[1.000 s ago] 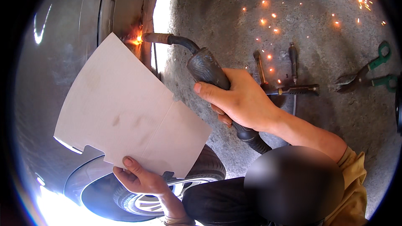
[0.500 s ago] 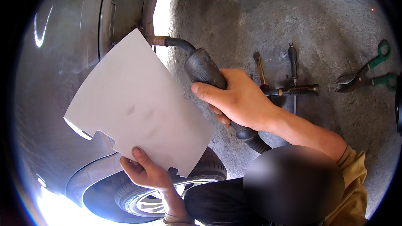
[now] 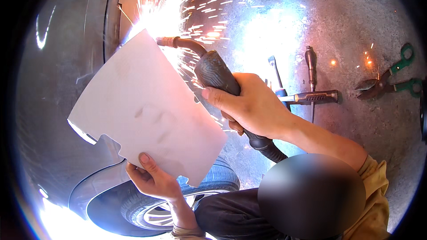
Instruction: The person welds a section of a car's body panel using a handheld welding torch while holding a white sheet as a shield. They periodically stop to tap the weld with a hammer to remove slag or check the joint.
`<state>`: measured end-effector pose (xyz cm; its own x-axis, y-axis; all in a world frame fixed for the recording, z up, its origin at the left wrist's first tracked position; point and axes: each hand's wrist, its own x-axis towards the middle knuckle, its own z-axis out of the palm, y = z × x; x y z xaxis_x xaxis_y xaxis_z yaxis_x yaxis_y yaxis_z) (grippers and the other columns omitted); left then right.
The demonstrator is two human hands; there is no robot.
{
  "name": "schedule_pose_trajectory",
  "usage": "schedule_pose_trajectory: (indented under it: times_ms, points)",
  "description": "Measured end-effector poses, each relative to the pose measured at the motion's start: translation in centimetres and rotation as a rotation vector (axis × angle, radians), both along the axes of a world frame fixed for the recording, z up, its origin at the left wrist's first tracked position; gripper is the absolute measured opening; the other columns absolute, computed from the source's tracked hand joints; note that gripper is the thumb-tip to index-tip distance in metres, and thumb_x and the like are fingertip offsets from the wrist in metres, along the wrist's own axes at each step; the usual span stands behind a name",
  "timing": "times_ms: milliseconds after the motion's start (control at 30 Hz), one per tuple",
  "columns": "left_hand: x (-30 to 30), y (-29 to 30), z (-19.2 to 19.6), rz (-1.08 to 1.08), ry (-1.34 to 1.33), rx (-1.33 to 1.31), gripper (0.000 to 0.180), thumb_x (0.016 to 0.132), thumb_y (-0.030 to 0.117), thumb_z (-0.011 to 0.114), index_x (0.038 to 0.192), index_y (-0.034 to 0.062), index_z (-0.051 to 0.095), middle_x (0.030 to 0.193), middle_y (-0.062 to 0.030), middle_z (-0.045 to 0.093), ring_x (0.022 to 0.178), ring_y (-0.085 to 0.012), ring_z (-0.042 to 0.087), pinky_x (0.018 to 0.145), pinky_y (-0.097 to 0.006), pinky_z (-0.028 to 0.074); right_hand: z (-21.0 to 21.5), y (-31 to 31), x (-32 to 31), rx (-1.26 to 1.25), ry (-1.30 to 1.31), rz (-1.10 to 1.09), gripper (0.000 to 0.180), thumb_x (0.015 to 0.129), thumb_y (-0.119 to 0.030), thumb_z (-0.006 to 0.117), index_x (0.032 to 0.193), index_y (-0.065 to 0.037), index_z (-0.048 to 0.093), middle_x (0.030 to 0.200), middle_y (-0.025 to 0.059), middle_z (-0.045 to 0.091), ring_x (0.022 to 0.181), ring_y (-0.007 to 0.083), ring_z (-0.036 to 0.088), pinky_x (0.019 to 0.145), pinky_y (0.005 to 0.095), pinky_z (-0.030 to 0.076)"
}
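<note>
A person's right hand (image 3: 255, 106) is wrapped tight around the dark handle of a welding torch (image 3: 215, 73), whose curved copper-coloured neck reaches left to a seam on the grey car body (image 3: 58, 106), where a white-hot flare throws sparks (image 3: 200, 0) up and out across the concrete floor (image 3: 356, 18). The left hand (image 3: 153, 180) pinches the lower edge of a flat white card (image 3: 147, 111), thumb on the near face and fingers behind it, holding the sheet tilted between the camera and the flare so that its upper corner sits just beside the torch's neck. Below the card, a tyre and wheel rim (image 3: 151, 209) show under the car's arch. On the floor to the right of the torch hand lie several hand tools: a chisel (image 3: 276, 73), a slim tool with a dark grip (image 3: 310, 62), and a hammer-like tool with a black handle (image 3: 316, 98), close together; a pair of green-handled snips (image 3: 391, 78) lies well apart, near the picture's right rim. A yellow sleeve (image 3: 378, 182) covers the right upper arm.
</note>
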<state>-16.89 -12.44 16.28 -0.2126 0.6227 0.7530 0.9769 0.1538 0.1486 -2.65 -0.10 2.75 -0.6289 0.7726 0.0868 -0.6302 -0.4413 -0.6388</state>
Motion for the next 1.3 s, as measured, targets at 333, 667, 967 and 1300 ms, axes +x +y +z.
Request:
schedule_pose_trajectory:
  times_ms: [333, 667, 967, 1300]
  points:
    - [0.2, -0.9, 0.2, 0.060, 0.030, 0.197, 0.037, 0.095, 0.036, 0.055, 0.099, -0.0014, 0.052, 0.077, -0.0047, 0.056, 0.068, -0.0103, 0.051, 0.061, -0.023, 0.042, -0.2, -0.2, 0.0, -0.115, 0.039, 0.002, 0.035, 0.087, -0.031, 0.059, 0.072, 0.001, 0.055, 0.053, 0.0030, 0.050, 0.042, 0.0115, 0.049, 0.041, 0.0296, 0.038]
    - [0.0, -1.5, 0.7, 0.122, 0.098, 0.164, 0.046, 0.092, 0.044, 0.058, 0.097, -0.0017, 0.051, 0.077, -0.0071, 0.056, 0.072, -0.0124, 0.053, 0.064, -0.026, 0.044, -0.3, -0.2, -0.3, -0.167, 0.110, 0.069, 0.034, 0.087, -0.028, 0.059, 0.069, 0.000, 0.054, 0.053, 0.0031, 0.048, 0.041, 0.0119, 0.050, 0.038, 0.0298, 0.037]
    - [0.0, -1.2, 0.4, 0.065, 0.053, 0.186, 0.046, 0.092, 0.043, 0.059, 0.098, -0.0021, 0.050, 0.079, -0.0090, 0.056, 0.072, -0.0144, 0.054, 0.066, -0.027, 0.045, -0.3, 0.0, -0.2, -0.176, 0.181, 0.127, 0.034, 0.087, -0.028, 0.059, 0.070, 0.001, 0.054, 0.054, 0.0028, 0.047, 0.040, 0.0117, 0.049, 0.037, 0.0296, 0.037]
    - [0.3, -1.0, 0.3, 0.087, 0.043, 0.155, 0.046, 0.092, 0.042, 0.059, 0.099, -0.0027, 0.049, 0.084, -0.0109, 0.058, 0.075, -0.0153, 0.056, 0.067, -0.028, 0.047, -0.6, 0.0, -0.3, -0.210, 0.174, 0.134, 0.033, 0.088, -0.028, 0.059, 0.071, 0.000, 0.054, 0.055, 0.0027, 0.047, 0.040, 0.0117, 0.048, 0.037, 0.0298, 0.037]
